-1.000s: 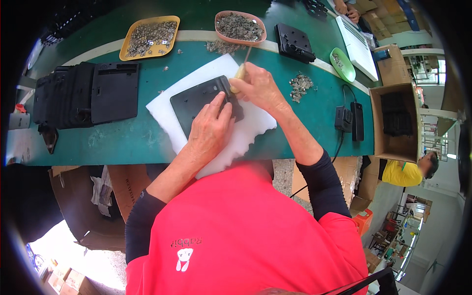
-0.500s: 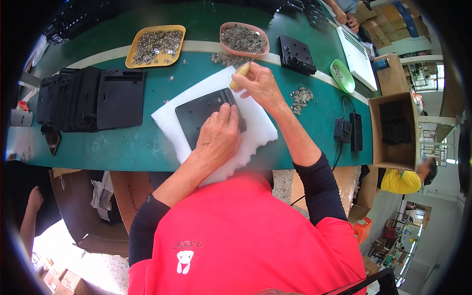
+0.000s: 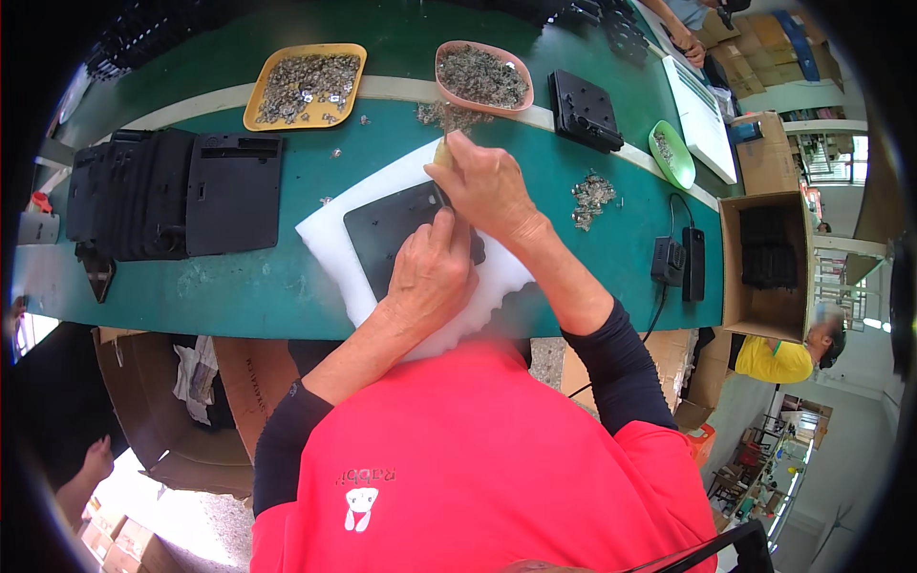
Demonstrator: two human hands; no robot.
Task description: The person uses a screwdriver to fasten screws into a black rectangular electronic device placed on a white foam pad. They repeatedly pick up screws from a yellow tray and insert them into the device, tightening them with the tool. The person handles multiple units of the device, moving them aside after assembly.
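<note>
The right grip (image 3: 492, 186) is closed around a pale-handled tool (image 3: 442, 155), thumb and fingers wrapped on the handle, above the far right part of the black panel (image 3: 387, 229). A thin shaft shows on the side of the handle away from the person; where the working end lies is hidden. The left grip (image 3: 425, 272) rests on the right part of the panel, fingers bunched, their tips just beside the right hand; whether they pinch a small piece or only press, I cannot tell.

Half a second ago the right hand was held off beyond the panel's far right corner, with a gap between the hands; now it has swung in until they nearly meet. That suggests attention has narrowed to one spot on the panel, though no finished result shows there.

The panel lies flat on white foam (image 3: 506, 272), which sits under it on the green tabletop (image 3: 239, 296). Left of the panel, well apart, leans a row of similar black panels (image 3: 234, 196). Beyond it stand a yellow tray (image 3: 256, 107) and a pink tray (image 3: 525, 84), both filled with small metal pieces; to its right lies a loose heap (image 3: 592, 198) of such pieces.
</note>
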